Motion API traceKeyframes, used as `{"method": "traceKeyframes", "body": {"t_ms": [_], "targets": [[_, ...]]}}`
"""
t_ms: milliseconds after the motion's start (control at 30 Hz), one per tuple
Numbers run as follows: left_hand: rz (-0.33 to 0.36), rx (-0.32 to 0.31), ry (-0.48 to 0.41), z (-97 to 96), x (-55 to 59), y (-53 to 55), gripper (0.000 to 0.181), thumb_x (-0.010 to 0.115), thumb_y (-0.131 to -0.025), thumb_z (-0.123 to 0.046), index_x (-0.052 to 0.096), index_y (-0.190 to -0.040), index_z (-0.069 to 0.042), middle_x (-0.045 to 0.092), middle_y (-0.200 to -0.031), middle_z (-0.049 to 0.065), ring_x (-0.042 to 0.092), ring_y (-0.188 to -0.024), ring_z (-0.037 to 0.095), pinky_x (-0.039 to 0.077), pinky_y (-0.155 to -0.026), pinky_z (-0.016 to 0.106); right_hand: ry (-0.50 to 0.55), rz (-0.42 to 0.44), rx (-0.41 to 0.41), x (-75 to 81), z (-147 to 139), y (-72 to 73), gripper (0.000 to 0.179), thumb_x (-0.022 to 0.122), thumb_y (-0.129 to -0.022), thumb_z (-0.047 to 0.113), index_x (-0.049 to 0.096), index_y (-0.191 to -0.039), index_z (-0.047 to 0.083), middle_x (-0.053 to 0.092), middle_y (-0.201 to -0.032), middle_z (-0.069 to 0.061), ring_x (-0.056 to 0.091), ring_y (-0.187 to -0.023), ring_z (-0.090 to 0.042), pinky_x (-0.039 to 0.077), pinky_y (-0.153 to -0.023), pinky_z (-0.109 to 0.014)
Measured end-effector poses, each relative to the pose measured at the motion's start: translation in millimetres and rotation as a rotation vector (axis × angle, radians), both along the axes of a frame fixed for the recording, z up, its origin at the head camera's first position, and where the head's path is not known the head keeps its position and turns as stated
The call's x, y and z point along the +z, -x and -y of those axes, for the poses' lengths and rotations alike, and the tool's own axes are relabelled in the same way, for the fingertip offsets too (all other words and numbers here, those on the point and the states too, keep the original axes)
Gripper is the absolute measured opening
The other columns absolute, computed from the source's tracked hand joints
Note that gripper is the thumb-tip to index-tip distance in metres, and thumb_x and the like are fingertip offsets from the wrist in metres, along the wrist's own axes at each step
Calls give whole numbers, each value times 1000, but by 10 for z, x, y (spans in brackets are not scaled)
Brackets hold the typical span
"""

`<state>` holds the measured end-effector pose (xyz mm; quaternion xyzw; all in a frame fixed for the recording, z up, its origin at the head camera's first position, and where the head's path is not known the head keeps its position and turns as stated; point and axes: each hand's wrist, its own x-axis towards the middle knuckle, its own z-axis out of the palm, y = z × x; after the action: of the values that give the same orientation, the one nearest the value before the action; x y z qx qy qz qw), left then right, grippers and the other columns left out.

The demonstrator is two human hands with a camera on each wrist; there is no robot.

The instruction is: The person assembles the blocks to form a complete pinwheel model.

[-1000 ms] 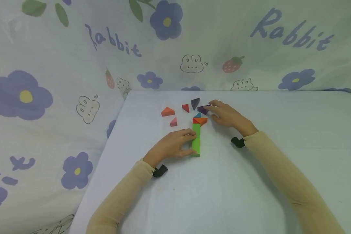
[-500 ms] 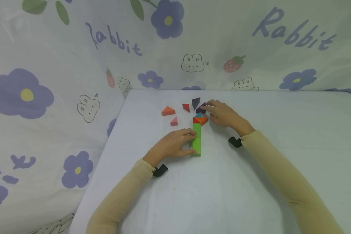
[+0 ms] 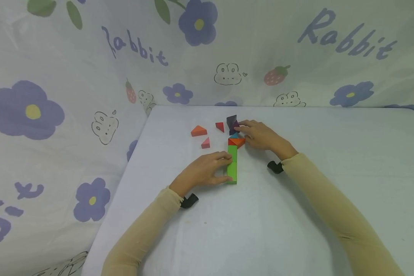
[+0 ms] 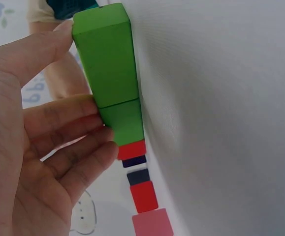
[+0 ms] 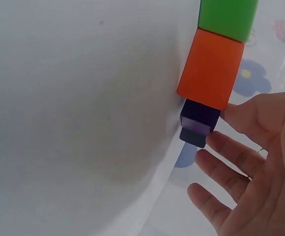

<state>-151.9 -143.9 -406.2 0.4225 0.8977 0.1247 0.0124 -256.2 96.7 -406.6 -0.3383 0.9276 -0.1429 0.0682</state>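
Two green blocks [image 3: 232,171] lie end to end in a line on the white table. My left hand [image 3: 204,169] rests along their left side, thumb at the near end and fingertips at the side. At the far end, a small red triangle [image 3: 230,142] and an orange triangular block [image 3: 240,142] sit against the green, with a blue triangle [image 3: 233,135] just beyond. My right hand [image 3: 263,136] pinches a purple triangular block [image 5: 200,115] between thumb and index finger, its other fingers spread. That block overlaps a dark grey triangular block [image 3: 231,120] in the head view.
Left of the line lie an orange triangular block [image 3: 198,131], a red triangular block [image 3: 220,127] and a pink triangular block [image 3: 205,143]. A patterned curtain [image 3: 248,46] hangs behind the table [image 3: 279,214] and along its left side.
My right hand has moved left, bringing the purple block, now turned, up to the dark grey one. My left hand has stayed on the green blocks.
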Motion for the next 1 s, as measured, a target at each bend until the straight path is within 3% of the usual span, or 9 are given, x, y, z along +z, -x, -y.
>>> {"method": "traceKeyframes", "body": {"t_ms": [1000], "targets": [[-12, 3, 7, -5, 18, -5, 60, 68, -87, -53, 66, -127, -9, 61, -131, 1, 56, -123, 14, 48, -104, 27, 93, 62, 34, -24, -55, 36, 49, 55, -95, 4, 50, -144, 13, 44, -149, -13, 39, -138, -36, 33, -114, -57]]}}
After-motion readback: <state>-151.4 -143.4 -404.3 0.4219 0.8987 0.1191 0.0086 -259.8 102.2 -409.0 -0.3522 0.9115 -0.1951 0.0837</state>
